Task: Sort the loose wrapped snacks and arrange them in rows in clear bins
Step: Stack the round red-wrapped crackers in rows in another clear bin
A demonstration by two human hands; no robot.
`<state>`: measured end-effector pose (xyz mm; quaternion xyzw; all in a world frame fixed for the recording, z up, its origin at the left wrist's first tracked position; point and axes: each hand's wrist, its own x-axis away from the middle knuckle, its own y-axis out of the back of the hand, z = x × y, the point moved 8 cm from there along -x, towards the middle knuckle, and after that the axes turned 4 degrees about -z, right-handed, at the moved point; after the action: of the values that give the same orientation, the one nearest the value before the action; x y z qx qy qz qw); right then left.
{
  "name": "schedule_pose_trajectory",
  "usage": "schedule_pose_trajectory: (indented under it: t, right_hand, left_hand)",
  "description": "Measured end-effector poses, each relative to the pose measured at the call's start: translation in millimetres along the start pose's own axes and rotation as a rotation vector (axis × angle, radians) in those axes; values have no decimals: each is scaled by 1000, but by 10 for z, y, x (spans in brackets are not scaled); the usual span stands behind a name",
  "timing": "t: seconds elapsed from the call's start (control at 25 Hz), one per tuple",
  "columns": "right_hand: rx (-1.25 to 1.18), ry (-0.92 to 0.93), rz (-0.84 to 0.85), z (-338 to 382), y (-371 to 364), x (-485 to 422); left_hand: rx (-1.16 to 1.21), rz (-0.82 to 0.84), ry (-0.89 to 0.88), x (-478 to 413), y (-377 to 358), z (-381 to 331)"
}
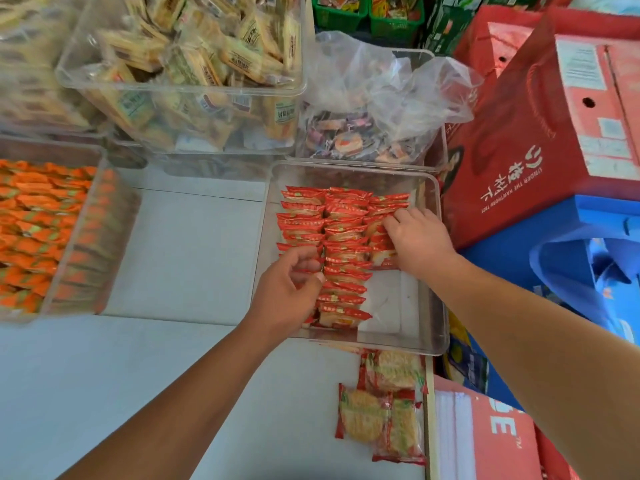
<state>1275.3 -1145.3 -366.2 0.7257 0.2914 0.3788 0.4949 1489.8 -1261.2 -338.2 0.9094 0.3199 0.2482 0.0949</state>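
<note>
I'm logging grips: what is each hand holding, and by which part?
The left hand pinches red packets of the left row in the bin at their right ends. The right hand curls onto the right row; grip unclear.

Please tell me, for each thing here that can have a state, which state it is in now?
Near clear bin: partly filled, right front bare.
Red packets: standing in three rows in it.
Left hand: grips packets of the left row.
Right hand: on the right row, grip unclear.
Loose packets: lying flat on the table, unsorted.
Orange-snack bin: full.
Plastic bag: open.
</note>
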Motion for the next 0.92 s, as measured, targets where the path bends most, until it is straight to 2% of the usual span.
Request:
schedule_pose_trajectory:
  t: [0.16,0.32,0.48,0.56,0.64,0.76,0.8,0.84,0.92]
  right_hand:
    - [-44,-28,-72,-35,61,45]
    - [62,-73,-21,11,96,153]
    - [-88,-160,-46,7,314,449]
    - [-142,-187,-47,27,466,675]
    - [-257,-214,-122,108,656,954]
    - [-516,-236,-442,355,1005,1722]
    - [-615,-259,-503,444,1003,2057]
    - [-717,-297,-504,530,912,2372]
    - [-900,-443,-366,679,395,2921]
  left_hand:
    - [-6,-9,-31,187,33,11]
    - [7,-7,-63,502,78,-5]
    - [-20,-11,-98,824,119,103]
    - [-68,-31,-181,1015,91,101]
    - [-110,-30,-258,1205,14,137]
    - [-176,102,-192,1473,-269,562]
    - [-250,169,-167,1570,-403,752]
    - [-350,237,-173,1636,-542,913]
    - [-535,344,-255,1694,-842,1120]
